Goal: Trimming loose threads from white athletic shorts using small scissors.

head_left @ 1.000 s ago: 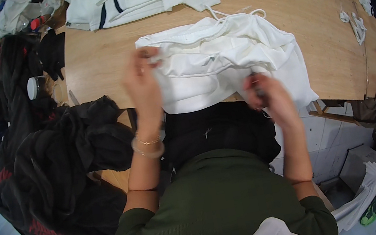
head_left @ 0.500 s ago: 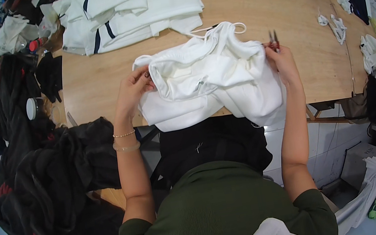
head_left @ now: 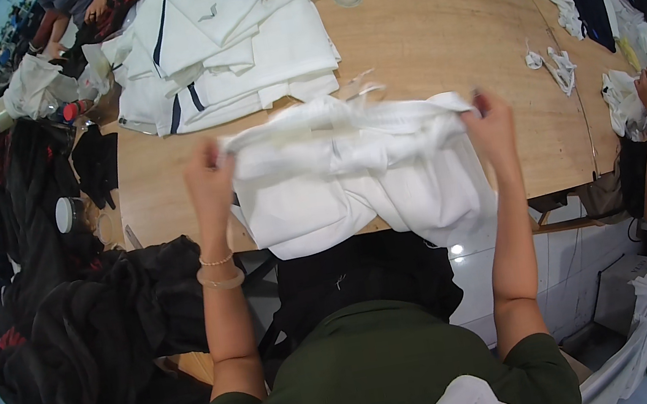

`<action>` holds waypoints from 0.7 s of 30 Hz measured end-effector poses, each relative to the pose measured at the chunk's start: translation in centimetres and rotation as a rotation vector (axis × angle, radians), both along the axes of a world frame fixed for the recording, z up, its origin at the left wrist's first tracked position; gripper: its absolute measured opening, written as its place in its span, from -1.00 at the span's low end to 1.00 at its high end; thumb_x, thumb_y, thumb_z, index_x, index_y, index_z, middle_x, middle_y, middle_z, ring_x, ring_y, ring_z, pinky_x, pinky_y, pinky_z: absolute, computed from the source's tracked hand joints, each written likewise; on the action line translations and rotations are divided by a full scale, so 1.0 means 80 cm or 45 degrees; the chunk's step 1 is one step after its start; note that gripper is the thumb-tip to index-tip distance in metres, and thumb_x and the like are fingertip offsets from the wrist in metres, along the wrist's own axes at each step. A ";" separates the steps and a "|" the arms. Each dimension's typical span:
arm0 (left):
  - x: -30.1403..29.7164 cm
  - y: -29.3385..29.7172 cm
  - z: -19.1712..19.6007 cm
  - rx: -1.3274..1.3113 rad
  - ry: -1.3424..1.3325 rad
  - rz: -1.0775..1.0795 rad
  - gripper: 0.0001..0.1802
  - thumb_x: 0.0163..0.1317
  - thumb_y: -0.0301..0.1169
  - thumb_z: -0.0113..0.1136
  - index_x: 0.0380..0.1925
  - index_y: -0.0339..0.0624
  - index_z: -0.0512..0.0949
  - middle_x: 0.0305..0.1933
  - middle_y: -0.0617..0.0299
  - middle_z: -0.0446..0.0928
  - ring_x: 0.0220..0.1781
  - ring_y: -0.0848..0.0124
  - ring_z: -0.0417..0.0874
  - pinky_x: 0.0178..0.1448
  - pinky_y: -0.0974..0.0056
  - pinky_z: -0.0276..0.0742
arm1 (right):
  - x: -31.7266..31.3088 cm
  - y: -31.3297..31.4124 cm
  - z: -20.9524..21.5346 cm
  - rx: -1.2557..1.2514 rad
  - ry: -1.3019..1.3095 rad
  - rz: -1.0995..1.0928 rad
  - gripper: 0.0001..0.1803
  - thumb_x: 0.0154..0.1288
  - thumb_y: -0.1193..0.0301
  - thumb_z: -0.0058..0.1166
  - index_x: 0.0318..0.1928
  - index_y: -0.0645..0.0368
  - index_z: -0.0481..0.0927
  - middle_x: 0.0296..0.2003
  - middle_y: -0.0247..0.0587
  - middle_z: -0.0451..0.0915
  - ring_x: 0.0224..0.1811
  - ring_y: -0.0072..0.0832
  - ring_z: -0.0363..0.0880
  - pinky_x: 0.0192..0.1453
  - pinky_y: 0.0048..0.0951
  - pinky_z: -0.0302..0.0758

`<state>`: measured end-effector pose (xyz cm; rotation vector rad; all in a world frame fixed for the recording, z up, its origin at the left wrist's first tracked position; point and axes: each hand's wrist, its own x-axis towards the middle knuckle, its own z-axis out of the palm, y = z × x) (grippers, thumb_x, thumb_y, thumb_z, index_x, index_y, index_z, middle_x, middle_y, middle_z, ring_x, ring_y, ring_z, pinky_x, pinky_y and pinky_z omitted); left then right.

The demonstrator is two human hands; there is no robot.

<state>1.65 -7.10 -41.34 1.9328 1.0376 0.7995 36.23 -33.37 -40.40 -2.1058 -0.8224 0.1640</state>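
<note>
Stretched flatter since the earlier frame, the waistband of these white drawstring trousers runs left to right between my hands, roughly along the wooden table's near edge, equally close to both. My left hand and right hand pinch its ends; blur hides whether the right holds more. Soft, matte cloth sags in rounded folds over that edge.

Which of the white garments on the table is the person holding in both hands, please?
The white garment at the near edge of the table, spread between the left hand and right hand; the folded white stack beyond it is held by neither.
</note>
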 end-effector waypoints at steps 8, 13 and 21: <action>-0.003 -0.003 0.242 0.635 -0.702 0.195 -0.56 -0.01 -0.68 0.07 -0.05 -0.25 0.50 -0.21 0.34 0.42 -0.32 0.62 0.38 -0.21 0.55 0.34 | 0.013 -0.018 0.226 0.599 -0.091 0.105 -0.82 -0.02 0.47 0.13 -0.43 0.28 0.43 -0.56 -0.44 0.35 -0.45 -0.67 0.29 -0.35 -0.59 0.26; -0.020 0.078 0.238 0.496 -0.285 0.256 -0.55 -0.02 -0.63 0.00 -0.05 -0.28 0.56 -0.12 0.30 0.43 -0.36 0.58 0.44 -0.27 0.50 0.38 | 0.038 0.047 0.234 0.189 -0.186 0.359 -0.83 -0.05 0.47 0.16 -0.40 0.18 0.47 -0.46 -0.52 0.39 -0.42 -0.67 0.33 -0.31 -0.60 0.27; -0.038 0.061 0.305 0.511 -0.113 -0.287 -0.46 -0.04 -0.55 0.01 0.06 -0.20 0.51 -0.07 0.34 0.49 -0.07 0.54 0.51 0.02 0.46 0.40 | 0.039 0.041 0.319 0.567 -0.374 0.515 -0.83 -0.13 0.45 0.11 -0.51 0.09 0.36 -0.52 -0.52 0.30 -0.42 -0.73 0.24 -0.31 -0.71 0.11</action>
